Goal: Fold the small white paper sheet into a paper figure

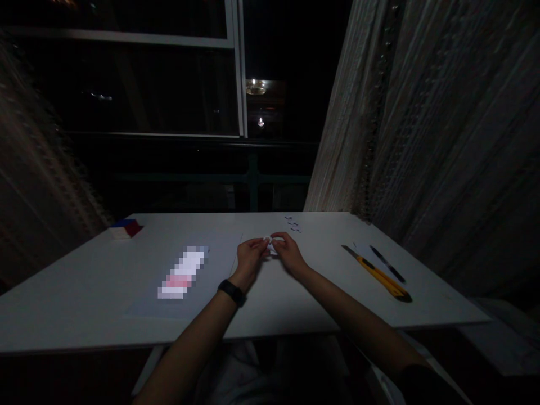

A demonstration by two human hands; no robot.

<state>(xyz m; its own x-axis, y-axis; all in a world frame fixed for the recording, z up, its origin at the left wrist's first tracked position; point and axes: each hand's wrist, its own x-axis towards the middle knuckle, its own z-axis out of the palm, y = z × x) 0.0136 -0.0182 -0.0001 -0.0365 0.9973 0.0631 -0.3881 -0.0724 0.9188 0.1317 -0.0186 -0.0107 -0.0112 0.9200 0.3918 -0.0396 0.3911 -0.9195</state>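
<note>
Over the middle of the white table, my left hand (252,252) and my right hand (288,252) meet, fingertips closed on a small piece of white paper (273,247). The thumbs and index fingers of both hands pinch it, and they cover much of its shape. A dark band (232,291) circles my left wrist. Just beyond the hands lie several small dark-marked bits (293,224), too small to make out clearly. To the left, a lit phone (184,273) with a blurred-out screen rests on a pale sheet (143,306).
A yellow box cutter (382,277) and a dark pen (388,264) lie at the right of the white table (291,315). A coloured puzzle cube (125,228) sits near the far left corner. Curtains (346,112) and a dark window (126,84) stand behind.
</note>
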